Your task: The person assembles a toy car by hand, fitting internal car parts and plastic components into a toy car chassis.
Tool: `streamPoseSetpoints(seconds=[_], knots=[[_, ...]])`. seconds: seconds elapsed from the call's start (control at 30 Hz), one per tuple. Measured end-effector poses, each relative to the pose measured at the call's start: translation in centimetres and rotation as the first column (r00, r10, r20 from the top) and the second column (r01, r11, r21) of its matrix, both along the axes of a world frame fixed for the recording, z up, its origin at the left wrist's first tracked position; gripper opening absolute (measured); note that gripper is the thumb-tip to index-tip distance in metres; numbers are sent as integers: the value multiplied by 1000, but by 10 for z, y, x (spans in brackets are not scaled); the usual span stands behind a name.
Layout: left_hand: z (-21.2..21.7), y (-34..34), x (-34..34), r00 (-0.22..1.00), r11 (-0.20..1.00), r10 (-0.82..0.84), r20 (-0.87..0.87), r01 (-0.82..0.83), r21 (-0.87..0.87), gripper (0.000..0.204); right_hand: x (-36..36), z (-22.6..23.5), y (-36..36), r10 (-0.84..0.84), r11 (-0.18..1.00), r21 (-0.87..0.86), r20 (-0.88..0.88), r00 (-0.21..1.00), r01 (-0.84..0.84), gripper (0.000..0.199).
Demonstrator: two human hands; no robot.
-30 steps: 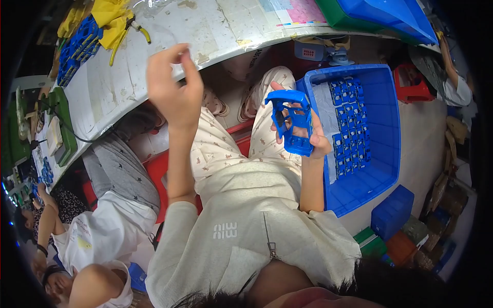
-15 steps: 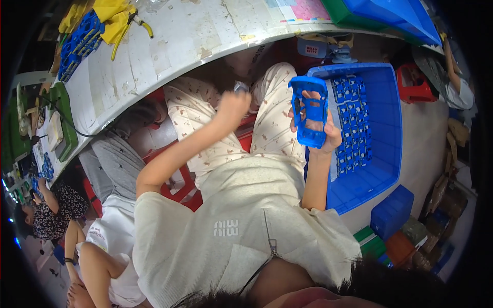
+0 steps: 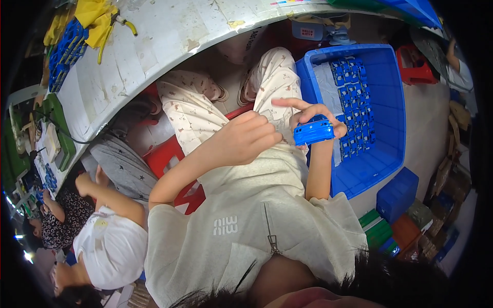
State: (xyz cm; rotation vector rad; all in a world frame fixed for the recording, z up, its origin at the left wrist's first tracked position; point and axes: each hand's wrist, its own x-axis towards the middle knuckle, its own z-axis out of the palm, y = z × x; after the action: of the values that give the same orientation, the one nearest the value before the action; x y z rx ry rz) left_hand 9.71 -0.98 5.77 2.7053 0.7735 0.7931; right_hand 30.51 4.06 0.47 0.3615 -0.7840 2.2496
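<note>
My right hand grips a glossy blue toy car shell, turned side-on over my right thigh. Its thumb and fingers curl round the shell's far side and end. Close by on the left, my left hand is closed with curled fingers, their tips pointing toward the shell. Whatever sits inside those fingers is hidden. Right of the held shell, a blue plastic crate contains rows of similar blue car parts beside a pale sheet.
A worn white table curves across the far side, bearing yellow-handled pliers, yellow cloth and blue lattice parts. At left sits a co-worker in a white shirt. A blue box stands right of me.
My left hand has come back from between my knees toward the shell. My right hand has tipped the shell from upright, open side showing, to side-on. The left co-worker has shifted posture.
</note>
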Motion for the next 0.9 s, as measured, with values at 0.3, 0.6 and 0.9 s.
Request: streamPoseSetpoints(seconds=[0.3, 0.6, 0.9], knots=[[-21, -16, 20, 359, 585, 565, 743, 461, -667, 25, -3, 8, -31, -82, 921, -351, 243, 967, 167, 93], [-29, -28, 21, 11, 549, 716, 698, 608, -574, 18, -19, 41, -11, -219, 937, -281, -15, 976, 207, 86], [-30, -24, 16, 2, 526, 732, 681, 633, -567, 21, -22, 51, -23, -269, 913, -288, 110, 957, 290, 85]])
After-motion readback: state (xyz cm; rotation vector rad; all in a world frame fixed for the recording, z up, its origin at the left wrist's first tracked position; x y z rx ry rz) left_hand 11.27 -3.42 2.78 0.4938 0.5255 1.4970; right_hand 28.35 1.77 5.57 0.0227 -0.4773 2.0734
